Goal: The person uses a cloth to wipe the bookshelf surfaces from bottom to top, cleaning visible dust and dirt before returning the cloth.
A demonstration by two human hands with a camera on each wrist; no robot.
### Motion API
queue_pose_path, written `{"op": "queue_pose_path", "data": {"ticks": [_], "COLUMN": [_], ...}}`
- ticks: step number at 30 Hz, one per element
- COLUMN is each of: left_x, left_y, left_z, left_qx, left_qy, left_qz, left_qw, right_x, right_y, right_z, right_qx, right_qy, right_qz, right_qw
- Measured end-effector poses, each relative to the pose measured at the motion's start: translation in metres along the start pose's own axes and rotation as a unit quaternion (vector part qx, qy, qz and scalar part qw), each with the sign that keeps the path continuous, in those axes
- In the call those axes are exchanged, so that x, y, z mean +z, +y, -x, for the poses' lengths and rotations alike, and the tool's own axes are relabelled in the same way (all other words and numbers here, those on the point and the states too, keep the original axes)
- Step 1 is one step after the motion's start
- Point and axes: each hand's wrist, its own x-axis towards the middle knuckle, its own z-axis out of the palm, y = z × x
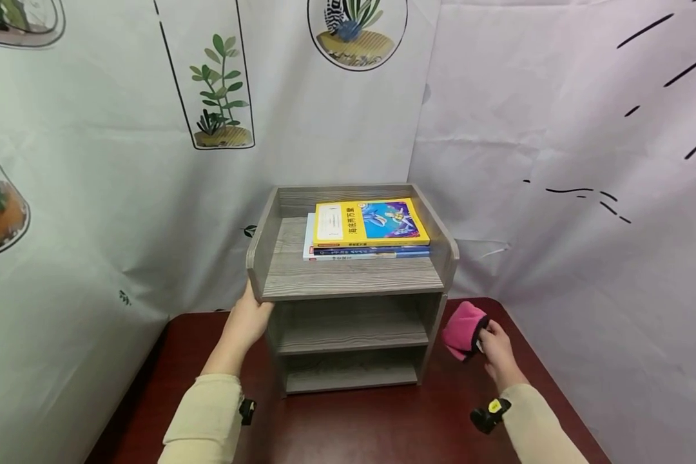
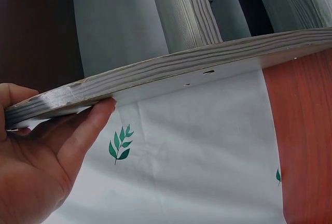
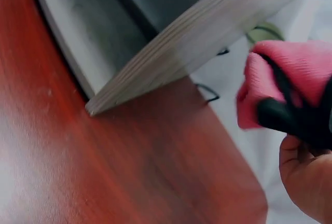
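Note:
A small grey wood-grain shelf unit (image 1: 354,281) stands on the dark red table. My left hand (image 1: 246,322) grips the edge of its left side panel. In the left wrist view, that hand's fingers (image 2: 96,123) lie along one face of the panel (image 2: 155,68), near its end. To the right of the unit, my right hand (image 1: 497,351) holds a pink cloth (image 1: 463,328) with black edging, bunched or folded. The right wrist view has the cloth (image 3: 253,86) beside the unit's right panel (image 3: 171,47) and apart from it.
Several books lie stacked on the unit's top board, a yellow one (image 1: 348,222) uppermost. Two lower shelves (image 1: 354,335) open to the front. The red table (image 1: 348,428) extends around the unit. White sheeting (image 1: 336,129) with printed plants hangs close behind and at both sides.

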Motion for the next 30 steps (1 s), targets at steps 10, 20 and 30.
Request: {"op": "queue_pose_path", "data": {"ticks": [10,20,30], "left_x": [0.001,0.001,0.003], "left_y": [0.003,0.002,0.000], "left_z": [-0.002,0.000,-0.001], "left_qx": [0.003,-0.003,-0.001], "left_qy": [0.010,0.015,0.021], "left_qz": [-0.011,-0.016,-0.010], "left_qw": [0.9999,0.9998,0.9997], "right_x": [0.005,0.024,0.031], "right_y": [0.029,0.061,0.064], "right_z": [-0.018,-0.031,-0.038], "right_qx": [0.030,0.016,-0.031], "right_qy": [-0.036,-0.036,-0.001], "right_qz": [0.022,0.078,0.223], "right_qw": [0.9987,0.9962,0.9742]}}
